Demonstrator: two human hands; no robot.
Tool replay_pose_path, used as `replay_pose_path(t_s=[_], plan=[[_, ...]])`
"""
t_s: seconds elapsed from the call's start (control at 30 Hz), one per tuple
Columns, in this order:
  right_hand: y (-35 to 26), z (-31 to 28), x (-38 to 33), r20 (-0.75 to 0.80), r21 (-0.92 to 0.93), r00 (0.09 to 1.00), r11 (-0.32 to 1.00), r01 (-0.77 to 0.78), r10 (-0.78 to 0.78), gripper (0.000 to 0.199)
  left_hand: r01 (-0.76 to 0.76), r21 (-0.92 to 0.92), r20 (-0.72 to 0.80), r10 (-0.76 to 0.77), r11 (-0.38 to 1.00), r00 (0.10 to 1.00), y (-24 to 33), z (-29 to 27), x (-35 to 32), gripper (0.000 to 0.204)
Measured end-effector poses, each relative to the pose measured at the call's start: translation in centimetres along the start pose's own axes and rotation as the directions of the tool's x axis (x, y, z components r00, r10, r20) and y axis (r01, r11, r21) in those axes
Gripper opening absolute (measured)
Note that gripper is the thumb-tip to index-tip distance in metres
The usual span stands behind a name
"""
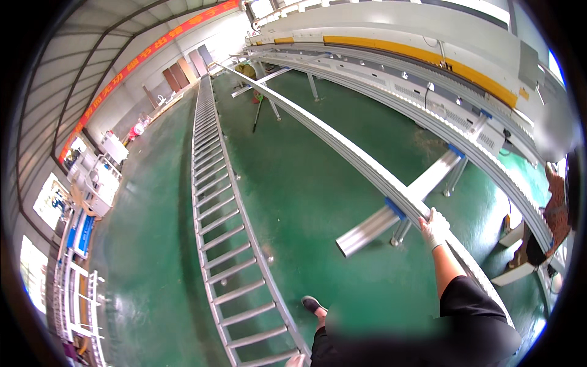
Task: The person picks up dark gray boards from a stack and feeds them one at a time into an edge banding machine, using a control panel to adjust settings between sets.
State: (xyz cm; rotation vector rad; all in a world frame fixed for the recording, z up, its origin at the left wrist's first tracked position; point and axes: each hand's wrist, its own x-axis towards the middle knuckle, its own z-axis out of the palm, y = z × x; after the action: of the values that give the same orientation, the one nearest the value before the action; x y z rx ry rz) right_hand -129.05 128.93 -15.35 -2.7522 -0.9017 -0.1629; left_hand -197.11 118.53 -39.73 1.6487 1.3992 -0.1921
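My right hand [434,229], in a white glove, is closed over the near part of a long silvery metal rail [351,142]. The rail runs from the lower right far off to the upper left. Just beyond the hand, it crosses a wide metal crossbeam [369,230] with a blue pad at the crossing. Only a sliver of my left hand [296,361] shows at the bottom edge, beside the side bar of a long ladder-like metal roller frame [227,231]. Its fingers are mostly cut off, so their hold is hidden.
A long machine [422,55] with a yellow strip stands along the right, behind a parallel rail track [403,107]. A co-worker in a reddish-brown top [555,205] is at the far right. Support legs [400,233] stand on the green floor [293,202]. White racks [79,293] line the left.
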Motion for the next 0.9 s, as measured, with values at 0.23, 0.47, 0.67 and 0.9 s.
replay_pose_path(t_s=[0.23, 0.47, 0.67, 0.9], plan=[[-4.0, 6.1, 5.1, -0.144, -0.158, 0.972, 0.965, -0.208, 0.186, 0.056, 0.098, 0.23, 0.158, -0.137, 0.968, 0.978, -2.2, -16.9, 14.7, 0.046], [-11.0, 9.1, 9.4, -0.109, -0.256, 0.907, 0.87, -0.422, 0.408, 0.056, -0.105, 0.496, 0.121, 0.051, 0.862, 0.991, -4.7, -38.0, 36.8, 0.048], [-20.7, 11.3, 19.0, 0.054, -0.286, 0.834, 0.809, -0.514, 0.55, 0.058, -0.072, -0.359, -0.275, -0.032, 0.931, 0.961, 16.7, -59.6, 50.9, 0.05], [-55.7, 16.9, 44.9, 0.374, 0.133, 0.907, 0.957, -0.258, 0.192, 0.057, -0.227, 0.368, 0.074, 0.215, 0.902, 0.974, 12.9, -70.5, 62.5, 0.05]])
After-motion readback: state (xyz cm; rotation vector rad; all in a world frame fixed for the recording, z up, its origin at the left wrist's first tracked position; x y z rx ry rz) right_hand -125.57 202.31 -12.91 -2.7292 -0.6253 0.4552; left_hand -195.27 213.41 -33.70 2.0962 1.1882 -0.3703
